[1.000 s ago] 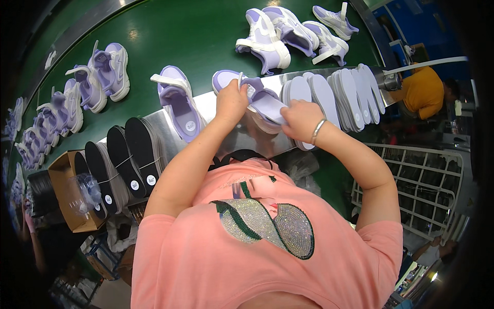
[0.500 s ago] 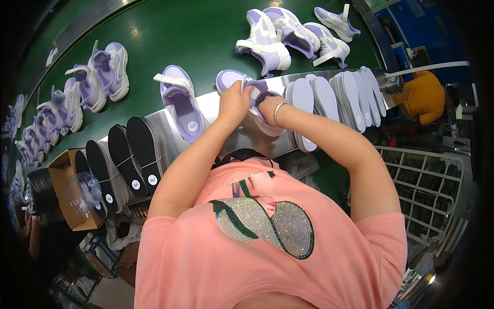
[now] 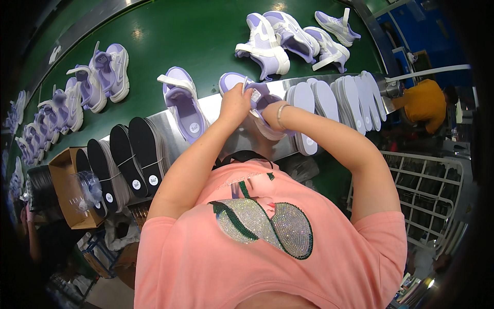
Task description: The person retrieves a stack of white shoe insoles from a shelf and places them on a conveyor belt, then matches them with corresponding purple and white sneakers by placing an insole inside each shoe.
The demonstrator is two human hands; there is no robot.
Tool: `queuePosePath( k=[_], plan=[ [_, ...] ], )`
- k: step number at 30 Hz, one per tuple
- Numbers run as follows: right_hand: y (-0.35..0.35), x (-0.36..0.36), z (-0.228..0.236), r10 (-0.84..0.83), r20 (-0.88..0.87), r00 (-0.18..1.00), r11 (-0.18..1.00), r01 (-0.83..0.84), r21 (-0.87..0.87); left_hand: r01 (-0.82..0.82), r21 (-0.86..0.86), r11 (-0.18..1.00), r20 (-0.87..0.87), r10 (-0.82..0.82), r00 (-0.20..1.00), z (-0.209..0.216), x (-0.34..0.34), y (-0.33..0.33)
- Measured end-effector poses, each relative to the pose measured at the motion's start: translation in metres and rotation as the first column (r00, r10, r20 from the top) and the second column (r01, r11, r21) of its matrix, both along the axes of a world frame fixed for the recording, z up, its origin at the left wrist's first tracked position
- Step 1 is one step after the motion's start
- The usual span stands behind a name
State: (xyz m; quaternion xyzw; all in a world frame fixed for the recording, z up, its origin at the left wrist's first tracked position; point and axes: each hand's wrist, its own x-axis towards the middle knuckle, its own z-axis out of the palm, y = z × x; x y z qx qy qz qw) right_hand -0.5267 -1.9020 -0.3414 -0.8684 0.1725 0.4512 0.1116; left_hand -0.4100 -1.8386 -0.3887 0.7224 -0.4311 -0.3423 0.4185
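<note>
A lilac and white sneaker (image 3: 230,81) is between my hands at the metal edge of the bench, its toe pointing away from me. My left hand (image 3: 237,103) is closed on the sneaker's tongue and strap, where a small white label shows. My right hand (image 3: 274,114), with a bangle at the wrist, reaches into the shoe opening; its fingers are hidden inside. Just left of these stands a second lilac sneaker (image 3: 182,103), strap folded open and a lilac insole with a round sticker visible inside.
Stacks of lilac insoles (image 3: 324,100) lie to the right on the metal strip (image 3: 252,139). Black insoles (image 3: 123,159) in tied bundles stand at left by a cardboard box (image 3: 64,193). More sneakers (image 3: 301,38) sit on the green conveyor belt (image 3: 195,36). A person in orange (image 3: 424,105) is at far right.
My right hand has shifted slightly toward me and to the right in the sneaker opening. The left hand keeps its hold on the tongue.
</note>
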Motion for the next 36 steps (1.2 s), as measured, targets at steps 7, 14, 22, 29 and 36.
queuePosePath(
  k=[7,14,22,29,36],
  plan=[
    [0.01,-0.029,0.013,-0.058,-0.002,0.998,0.998,0.058,0.029,-0.024,0.074,0.997,-0.239,0.041,0.97,-0.009,-0.002,-0.003],
    [-0.004,-0.036,0.013,-0.177,0.441,0.88,0.984,0.159,0.078,-0.099,0.176,0.979,-0.73,0.198,0.655,0.0,-0.004,-0.007],
    [-0.01,-0.03,-0.007,0.003,0.875,0.484,0.942,0.292,-0.165,-0.032,0.275,0.961,-0.597,0.197,0.778,0.009,-0.007,-0.011],
    [0.003,-0.078,0.001,-0.656,0.731,0.186,0.657,0.617,0.433,0.141,0.066,0.988,-0.398,-0.104,0.912,0.01,-0.007,-0.004],
    [0.04,-0.109,-0.002,-0.438,0.832,0.34,0.849,0.461,0.259,-0.142,-0.274,0.951,0.036,0.157,0.987,0.058,0.02,0.058]
  ],
)
